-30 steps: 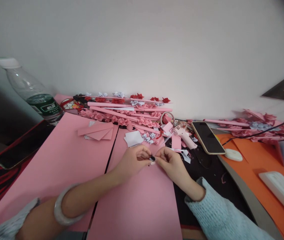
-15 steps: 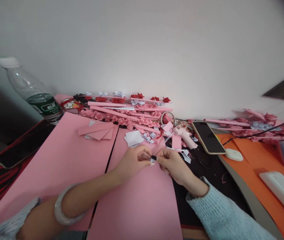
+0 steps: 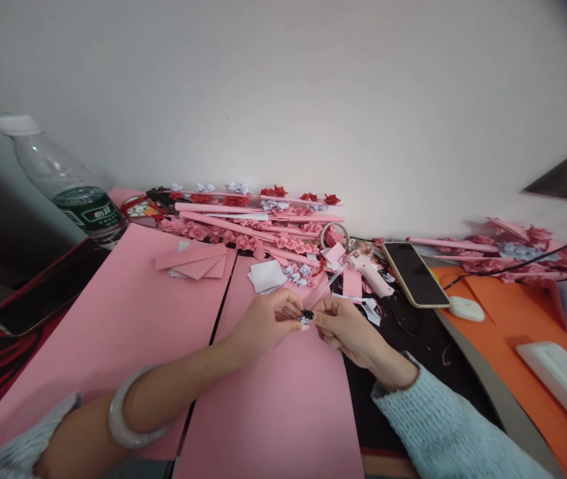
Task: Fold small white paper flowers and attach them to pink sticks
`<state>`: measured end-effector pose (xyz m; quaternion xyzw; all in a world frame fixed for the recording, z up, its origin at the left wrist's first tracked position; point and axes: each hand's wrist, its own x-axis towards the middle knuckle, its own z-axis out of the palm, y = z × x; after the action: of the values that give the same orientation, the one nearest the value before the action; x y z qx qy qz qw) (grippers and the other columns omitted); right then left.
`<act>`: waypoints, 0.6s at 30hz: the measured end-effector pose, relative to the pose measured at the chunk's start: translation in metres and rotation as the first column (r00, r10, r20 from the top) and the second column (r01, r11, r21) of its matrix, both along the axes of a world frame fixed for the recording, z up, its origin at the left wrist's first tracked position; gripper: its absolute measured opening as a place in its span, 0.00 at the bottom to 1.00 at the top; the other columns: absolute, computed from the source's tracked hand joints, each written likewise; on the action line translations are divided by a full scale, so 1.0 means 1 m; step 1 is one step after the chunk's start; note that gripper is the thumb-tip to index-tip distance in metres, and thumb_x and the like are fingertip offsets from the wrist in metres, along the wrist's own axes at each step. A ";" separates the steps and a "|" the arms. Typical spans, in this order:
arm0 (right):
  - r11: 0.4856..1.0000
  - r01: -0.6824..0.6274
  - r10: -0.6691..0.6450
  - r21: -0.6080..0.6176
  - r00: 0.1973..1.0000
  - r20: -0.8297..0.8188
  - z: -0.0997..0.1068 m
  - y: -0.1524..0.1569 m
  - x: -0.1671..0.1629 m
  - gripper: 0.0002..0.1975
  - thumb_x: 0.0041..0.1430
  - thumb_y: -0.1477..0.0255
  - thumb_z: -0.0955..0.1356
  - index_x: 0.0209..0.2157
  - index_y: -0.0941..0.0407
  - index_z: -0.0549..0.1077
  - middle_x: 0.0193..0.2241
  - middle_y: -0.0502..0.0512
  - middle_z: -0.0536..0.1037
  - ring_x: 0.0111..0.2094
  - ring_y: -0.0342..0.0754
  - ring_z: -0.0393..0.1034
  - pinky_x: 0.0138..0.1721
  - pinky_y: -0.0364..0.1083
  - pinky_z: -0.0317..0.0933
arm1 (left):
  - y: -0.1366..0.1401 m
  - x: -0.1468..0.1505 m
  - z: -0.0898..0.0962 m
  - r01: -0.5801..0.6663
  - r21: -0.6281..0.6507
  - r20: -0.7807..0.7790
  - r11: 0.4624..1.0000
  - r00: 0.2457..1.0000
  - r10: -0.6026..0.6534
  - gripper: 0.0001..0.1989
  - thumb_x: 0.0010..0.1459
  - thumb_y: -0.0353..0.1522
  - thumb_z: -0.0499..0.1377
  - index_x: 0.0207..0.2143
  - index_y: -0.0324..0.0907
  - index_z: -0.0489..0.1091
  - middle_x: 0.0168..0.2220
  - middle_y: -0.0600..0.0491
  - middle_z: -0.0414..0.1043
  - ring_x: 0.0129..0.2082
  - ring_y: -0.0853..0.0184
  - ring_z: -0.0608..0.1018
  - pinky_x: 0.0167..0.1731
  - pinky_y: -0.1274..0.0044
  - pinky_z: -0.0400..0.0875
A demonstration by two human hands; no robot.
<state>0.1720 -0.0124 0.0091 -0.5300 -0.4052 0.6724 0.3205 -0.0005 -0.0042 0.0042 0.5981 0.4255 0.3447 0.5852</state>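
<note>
Both hands pinch one tiny piece above the pink paper

The left hand [image 3: 266, 322] and the right hand [image 3: 348, 329] meet fingertip to fingertip, both grasping a small dark-and-pale piece [image 3: 305, 318] between thumb and fingers. It sits over the far part of the right-hand pink sheet [image 3: 273, 406], too small and too covered to name.

Room lies mostly toward the body: flat pink paper runs from the fingertips to the near edge. The left forearm, ringed by a pale bangle [image 3: 118, 426], crosses the dark gap between that sheet and the left-hand pink sheet [image 3: 128, 319]. The right wrist passes over the sheet's right edge, above a black mat [image 3: 428, 372] whose curved border meets orange paper [image 3: 503, 332].

The far side is tight. White paper squares [image 3: 267, 276] lie just past the left hand; a pink-and-white glue gun [image 3: 369, 274] lies just past the right, near a smartphone [image 3: 416, 275] and a small white case [image 3: 466, 309]. Behind them, pink paper stems with paper roses [image 3: 243, 234] crowd against the wall [image 3: 283, 100]. Folded pink papers [image 3: 196, 261] rest near the left sheet's far edge, with a water bottle [image 3: 88, 206] beyond its far-left corner.
</note>
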 end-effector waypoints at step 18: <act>1.000 -0.020 0.020 0.021 1.000 -0.015 0.002 0.000 -0.001 0.19 0.40 0.62 0.73 0.20 0.57 0.61 0.11 0.39 0.56 0.12 0.33 0.43 0.13 0.37 0.34 | 0.001 -0.001 -0.001 0.009 0.031 -0.019 0.999 1.000 -0.008 0.09 0.45 0.26 0.62 0.29 0.41 0.65 0.30 0.54 0.73 0.33 0.67 0.76 0.36 0.75 0.70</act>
<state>0.1709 -0.0123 0.0114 -0.5172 -0.4151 0.6754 0.3225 -0.0012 -0.0031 0.0036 0.6121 0.4232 0.3432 0.5732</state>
